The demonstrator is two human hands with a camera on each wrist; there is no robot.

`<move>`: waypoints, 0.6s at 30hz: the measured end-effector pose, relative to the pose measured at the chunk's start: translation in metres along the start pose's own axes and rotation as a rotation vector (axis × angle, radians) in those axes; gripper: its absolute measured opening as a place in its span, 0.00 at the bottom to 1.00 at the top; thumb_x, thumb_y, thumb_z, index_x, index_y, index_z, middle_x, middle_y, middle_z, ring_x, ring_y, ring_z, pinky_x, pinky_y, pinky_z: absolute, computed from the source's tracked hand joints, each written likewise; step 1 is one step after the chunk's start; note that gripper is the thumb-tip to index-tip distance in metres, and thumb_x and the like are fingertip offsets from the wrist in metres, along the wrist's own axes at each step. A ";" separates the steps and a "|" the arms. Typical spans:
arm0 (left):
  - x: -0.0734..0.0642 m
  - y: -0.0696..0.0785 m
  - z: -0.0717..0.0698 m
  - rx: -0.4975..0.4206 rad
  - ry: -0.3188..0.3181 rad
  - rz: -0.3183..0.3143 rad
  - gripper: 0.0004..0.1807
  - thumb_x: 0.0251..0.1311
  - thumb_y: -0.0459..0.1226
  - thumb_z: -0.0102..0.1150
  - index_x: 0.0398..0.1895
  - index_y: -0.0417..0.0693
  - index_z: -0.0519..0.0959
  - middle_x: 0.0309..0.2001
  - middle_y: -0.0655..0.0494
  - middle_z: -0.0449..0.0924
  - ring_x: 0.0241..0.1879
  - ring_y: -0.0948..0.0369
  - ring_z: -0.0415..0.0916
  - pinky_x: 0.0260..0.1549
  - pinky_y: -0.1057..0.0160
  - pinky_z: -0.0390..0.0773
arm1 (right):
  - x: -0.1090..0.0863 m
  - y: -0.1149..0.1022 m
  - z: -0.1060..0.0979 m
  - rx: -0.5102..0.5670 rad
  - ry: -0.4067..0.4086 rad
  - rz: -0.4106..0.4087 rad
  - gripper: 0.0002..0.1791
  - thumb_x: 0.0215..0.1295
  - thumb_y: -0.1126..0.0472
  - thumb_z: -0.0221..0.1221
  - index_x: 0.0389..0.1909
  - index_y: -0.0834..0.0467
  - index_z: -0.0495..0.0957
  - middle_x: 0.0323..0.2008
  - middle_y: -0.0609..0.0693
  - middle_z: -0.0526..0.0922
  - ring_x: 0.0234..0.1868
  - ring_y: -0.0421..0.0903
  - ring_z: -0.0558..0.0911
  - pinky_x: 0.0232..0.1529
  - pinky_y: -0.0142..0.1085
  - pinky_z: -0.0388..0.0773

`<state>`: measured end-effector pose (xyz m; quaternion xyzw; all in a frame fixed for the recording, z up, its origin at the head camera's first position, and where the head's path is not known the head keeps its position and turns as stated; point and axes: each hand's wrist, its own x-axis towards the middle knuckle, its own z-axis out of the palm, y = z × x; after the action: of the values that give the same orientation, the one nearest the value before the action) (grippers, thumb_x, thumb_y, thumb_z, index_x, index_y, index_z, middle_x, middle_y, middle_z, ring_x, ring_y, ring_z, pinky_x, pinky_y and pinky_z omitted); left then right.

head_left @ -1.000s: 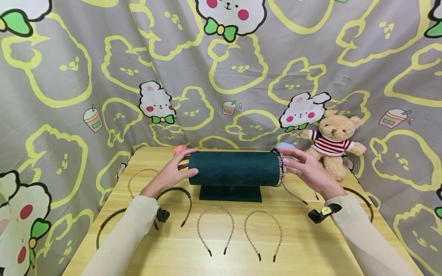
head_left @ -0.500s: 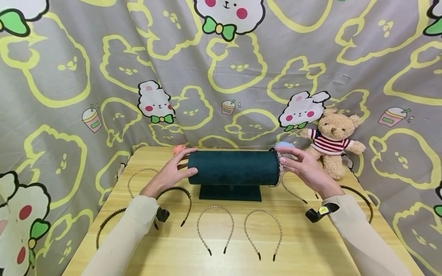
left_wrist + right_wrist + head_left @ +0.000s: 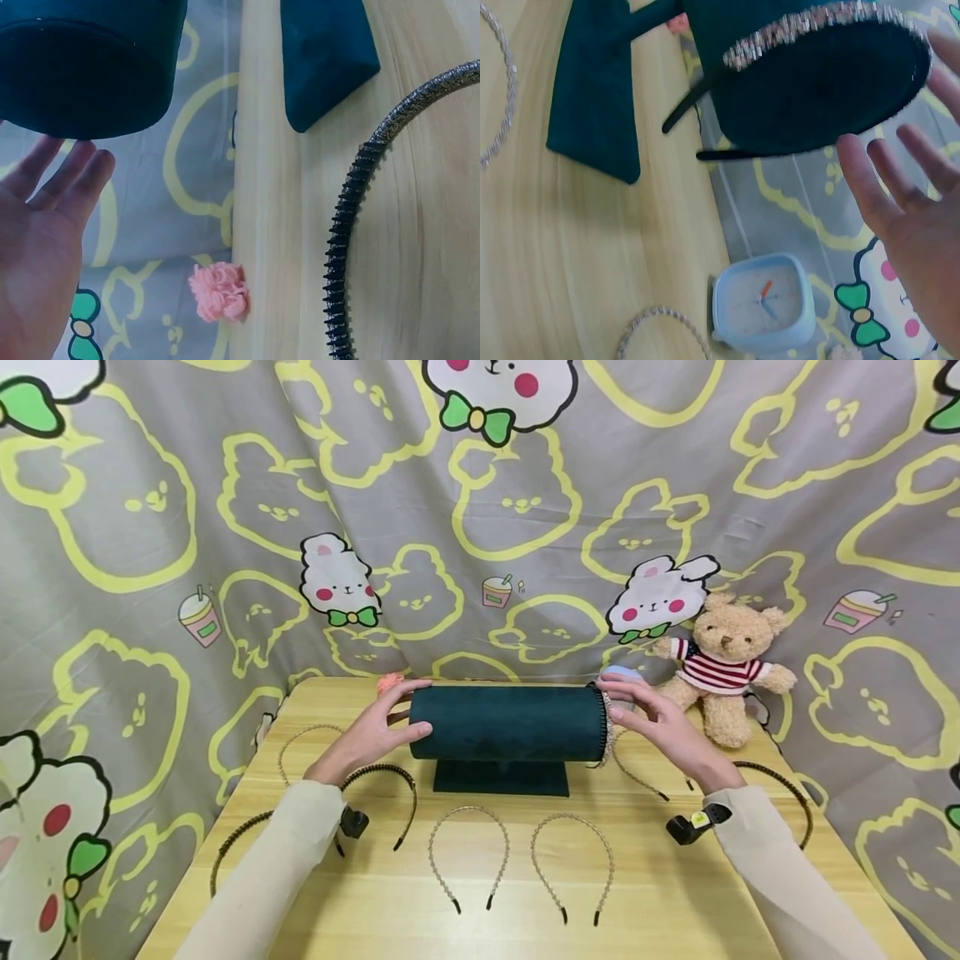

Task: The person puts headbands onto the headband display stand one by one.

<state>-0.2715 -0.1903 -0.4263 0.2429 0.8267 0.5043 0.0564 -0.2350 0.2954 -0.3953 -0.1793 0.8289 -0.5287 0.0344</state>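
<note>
A dark green cylindrical headband stand (image 3: 510, 725) lies level on its flat base (image 3: 501, 778). My left hand (image 3: 377, 733) spans the left end, its thumb on the front and fingertips behind the rim; straight fingers show in the left wrist view. Around the right end sits a sparkly headband (image 3: 810, 28), its black tips (image 3: 676, 112) pointing down past the cylinder. My right hand (image 3: 663, 722) is beside that end, its fingers extended and spread, fingertips right at the rim and the headband.
Two beaded headbands (image 3: 468, 814) lie in front. Dark headbands (image 3: 341, 247) lie at the left, another dark headband (image 3: 787, 783) at the right. Behind are a pink ball of yarn-like loops (image 3: 219, 291), a light blue clock (image 3: 765, 301) and a teddy bear (image 3: 723, 668) against the curtain.
The headband on the stand's right end has shifted slightly left and sits straighter around the rim. My right fingers have loosened and spread. The left hand stays at its end.
</note>
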 end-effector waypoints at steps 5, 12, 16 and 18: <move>0.002 0.000 0.001 -0.011 -0.007 0.008 0.40 0.75 0.49 0.68 0.86 0.60 0.62 0.86 0.54 0.54 0.84 0.43 0.52 0.81 0.31 0.59 | -0.001 0.005 -0.006 -0.045 -0.036 0.004 0.30 0.84 0.53 0.59 0.82 0.38 0.68 0.85 0.37 0.61 0.87 0.50 0.57 0.79 0.53 0.64; 0.005 -0.002 0.003 -0.042 -0.013 0.001 0.39 0.76 0.49 0.67 0.86 0.64 0.63 0.88 0.56 0.50 0.87 0.43 0.46 0.79 0.29 0.62 | 0.002 0.014 -0.005 -0.016 -0.057 -0.020 0.32 0.83 0.57 0.60 0.83 0.38 0.67 0.84 0.40 0.63 0.85 0.54 0.62 0.66 0.22 0.73; 0.006 -0.005 0.004 -0.059 -0.006 -0.001 0.38 0.76 0.48 0.66 0.85 0.66 0.64 0.88 0.58 0.50 0.87 0.43 0.46 0.79 0.28 0.61 | 0.005 0.014 -0.002 -0.013 -0.058 -0.047 0.32 0.83 0.58 0.61 0.83 0.40 0.67 0.85 0.42 0.63 0.85 0.55 0.63 0.66 0.23 0.75; 0.006 -0.006 0.004 -0.065 -0.004 0.002 0.38 0.76 0.48 0.67 0.85 0.65 0.64 0.87 0.59 0.51 0.87 0.43 0.46 0.79 0.28 0.61 | 0.007 0.013 0.000 -0.022 -0.057 -0.056 0.32 0.82 0.57 0.62 0.83 0.40 0.68 0.84 0.42 0.64 0.84 0.53 0.64 0.66 0.22 0.75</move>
<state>-0.2779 -0.1864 -0.4330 0.2427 0.8095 0.5305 0.0655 -0.2448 0.2976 -0.4063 -0.2177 0.8280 -0.5152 0.0411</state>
